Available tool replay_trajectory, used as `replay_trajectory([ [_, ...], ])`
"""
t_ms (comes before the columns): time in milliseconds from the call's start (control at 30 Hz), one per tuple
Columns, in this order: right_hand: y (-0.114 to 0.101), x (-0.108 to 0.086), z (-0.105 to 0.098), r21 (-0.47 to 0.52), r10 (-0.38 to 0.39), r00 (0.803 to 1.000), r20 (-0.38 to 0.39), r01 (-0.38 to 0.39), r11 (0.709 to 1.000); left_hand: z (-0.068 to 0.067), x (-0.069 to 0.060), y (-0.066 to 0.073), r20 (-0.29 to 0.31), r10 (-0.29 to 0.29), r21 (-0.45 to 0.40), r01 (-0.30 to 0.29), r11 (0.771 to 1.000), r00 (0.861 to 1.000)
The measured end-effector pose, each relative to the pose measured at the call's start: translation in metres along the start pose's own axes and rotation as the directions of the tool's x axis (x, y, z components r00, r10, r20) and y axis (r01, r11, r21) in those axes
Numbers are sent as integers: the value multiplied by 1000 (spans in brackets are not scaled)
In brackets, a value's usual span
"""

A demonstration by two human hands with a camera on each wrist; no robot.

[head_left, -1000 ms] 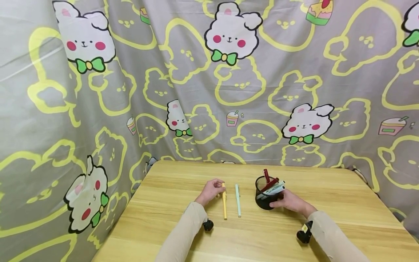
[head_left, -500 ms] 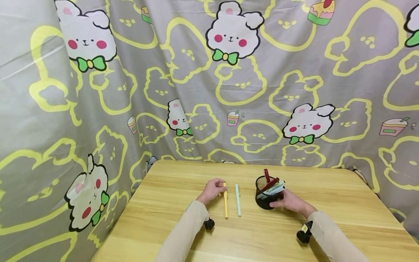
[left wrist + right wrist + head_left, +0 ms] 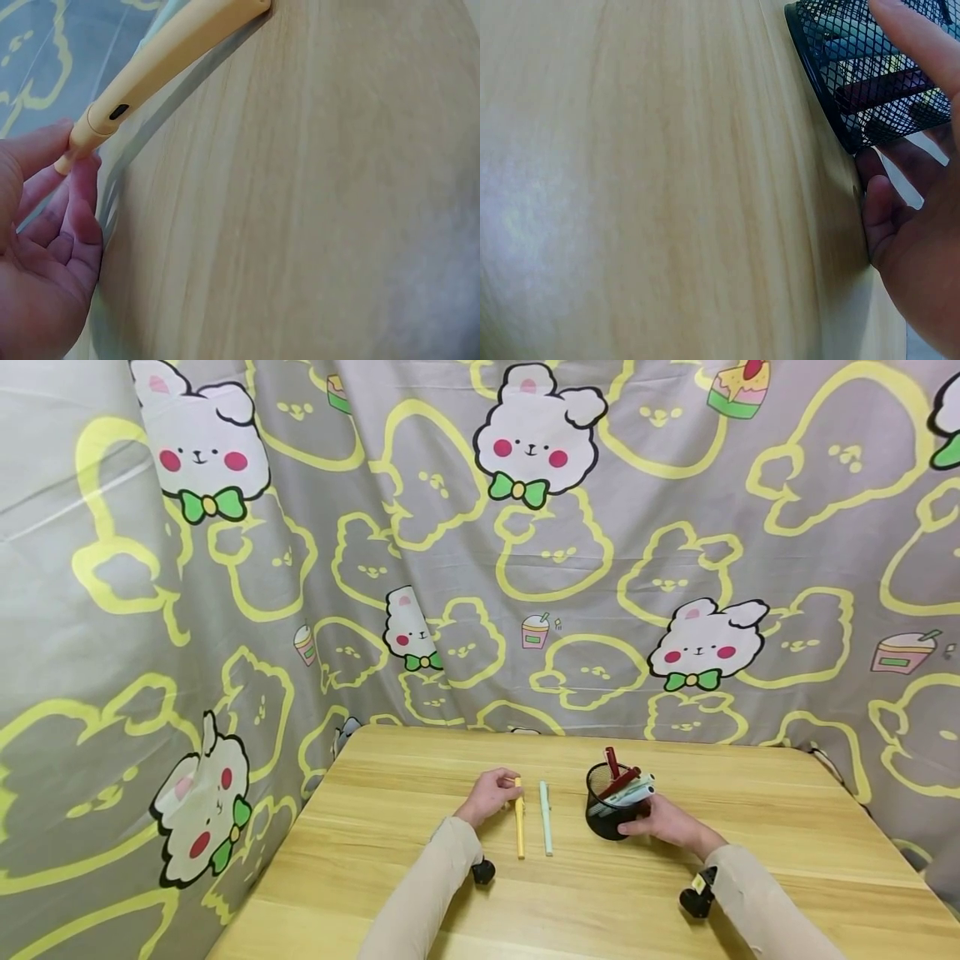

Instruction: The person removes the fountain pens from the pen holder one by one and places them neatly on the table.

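Observation:
My left hand pinches the far end of a yellow pen between thumb and fingers. In the left wrist view the thumb lies on one side of this yellow pen, which slants over the wooden surface with its other end at the top. Just to its right, a mint-green pen lies nearly parallel and apart from it. My right hand holds a black mesh pen cup from its right side. Dark red and pale mint pens lean inside the cup. Through the mesh they show in the right wrist view.
The wooden table carries these things. A patterned curtain hangs behind the table and along its left side. Each wrist wears a small black camera.
My left hand has drawn the yellow pen slightly to the right, so it lies a little closer to the mint pen. My right hand and the cup have stayed in place.

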State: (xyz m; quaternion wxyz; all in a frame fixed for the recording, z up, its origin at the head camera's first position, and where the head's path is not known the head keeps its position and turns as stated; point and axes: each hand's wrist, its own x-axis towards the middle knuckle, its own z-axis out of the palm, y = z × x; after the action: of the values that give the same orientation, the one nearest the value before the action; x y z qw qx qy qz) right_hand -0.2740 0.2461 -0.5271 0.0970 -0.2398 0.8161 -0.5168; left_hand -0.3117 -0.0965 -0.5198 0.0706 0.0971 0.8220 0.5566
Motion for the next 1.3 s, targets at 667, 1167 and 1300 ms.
replay_trajectory([
  [667, -1, 1, -1, -13, 36, 999, -9, -36, 999, 5, 10, 2, -6, -1, 87, 1, 996, 1000],
  [1167, 2, 0, 1, -25, 22, 1000, -8, -22, 999, 2, 8, 6, 6, 27, 232, -28, 972, 1000],
  [1300, 0, 0, 2, -25, 39, 999, -20, -40, 999, 3, 8, 8, 12, 9, 259, -12, 966, 1000],
])
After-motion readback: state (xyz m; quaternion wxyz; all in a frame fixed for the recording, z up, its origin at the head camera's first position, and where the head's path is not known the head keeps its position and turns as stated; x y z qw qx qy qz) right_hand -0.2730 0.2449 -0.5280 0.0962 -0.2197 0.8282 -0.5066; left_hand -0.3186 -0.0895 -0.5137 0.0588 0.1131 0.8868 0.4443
